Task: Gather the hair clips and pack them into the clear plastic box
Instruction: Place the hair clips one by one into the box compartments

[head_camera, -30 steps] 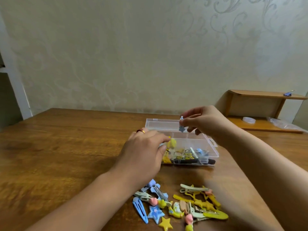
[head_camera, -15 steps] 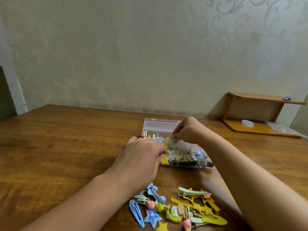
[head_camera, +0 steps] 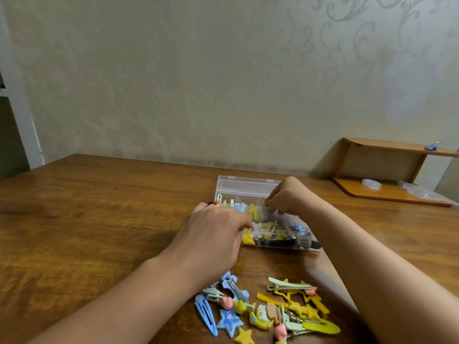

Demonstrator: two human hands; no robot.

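Note:
The clear plastic box (head_camera: pixel 304 240) lies open on the wooden table (head_camera: pixel 99 219), its lid (head_camera: pixel 248 187) tipped back, with several clips in its compartments. My left hand (head_camera: pixel 213 234) curls around the box's left end, a ring on one finger. Over the rear compartments, my right hand (head_camera: pixel 285 197) reaches down with its fingertips pinched together; what they hold is hidden. A loose pile of hair clips (head_camera: pixel 268 309) lies in front of the box between my forearms, among them a blue snap clip (head_camera: pixel 206 316), a blue star (head_camera: pixel 229 321) and a yellow star (head_camera: pixel 244 336).
A small wooden shelf (head_camera: pixel 387 192) stands at the table's far right against the wall, with a white round lid (head_camera: pixel 371 183) and a plastic bag (head_camera: pixel 419 191) on its base and a blue clip (head_camera: pixel 431 146) on top.
My right hand, which held a small blue clip above the lid, has come down into the box's rear part. My left hand has stayed at the box's left end.

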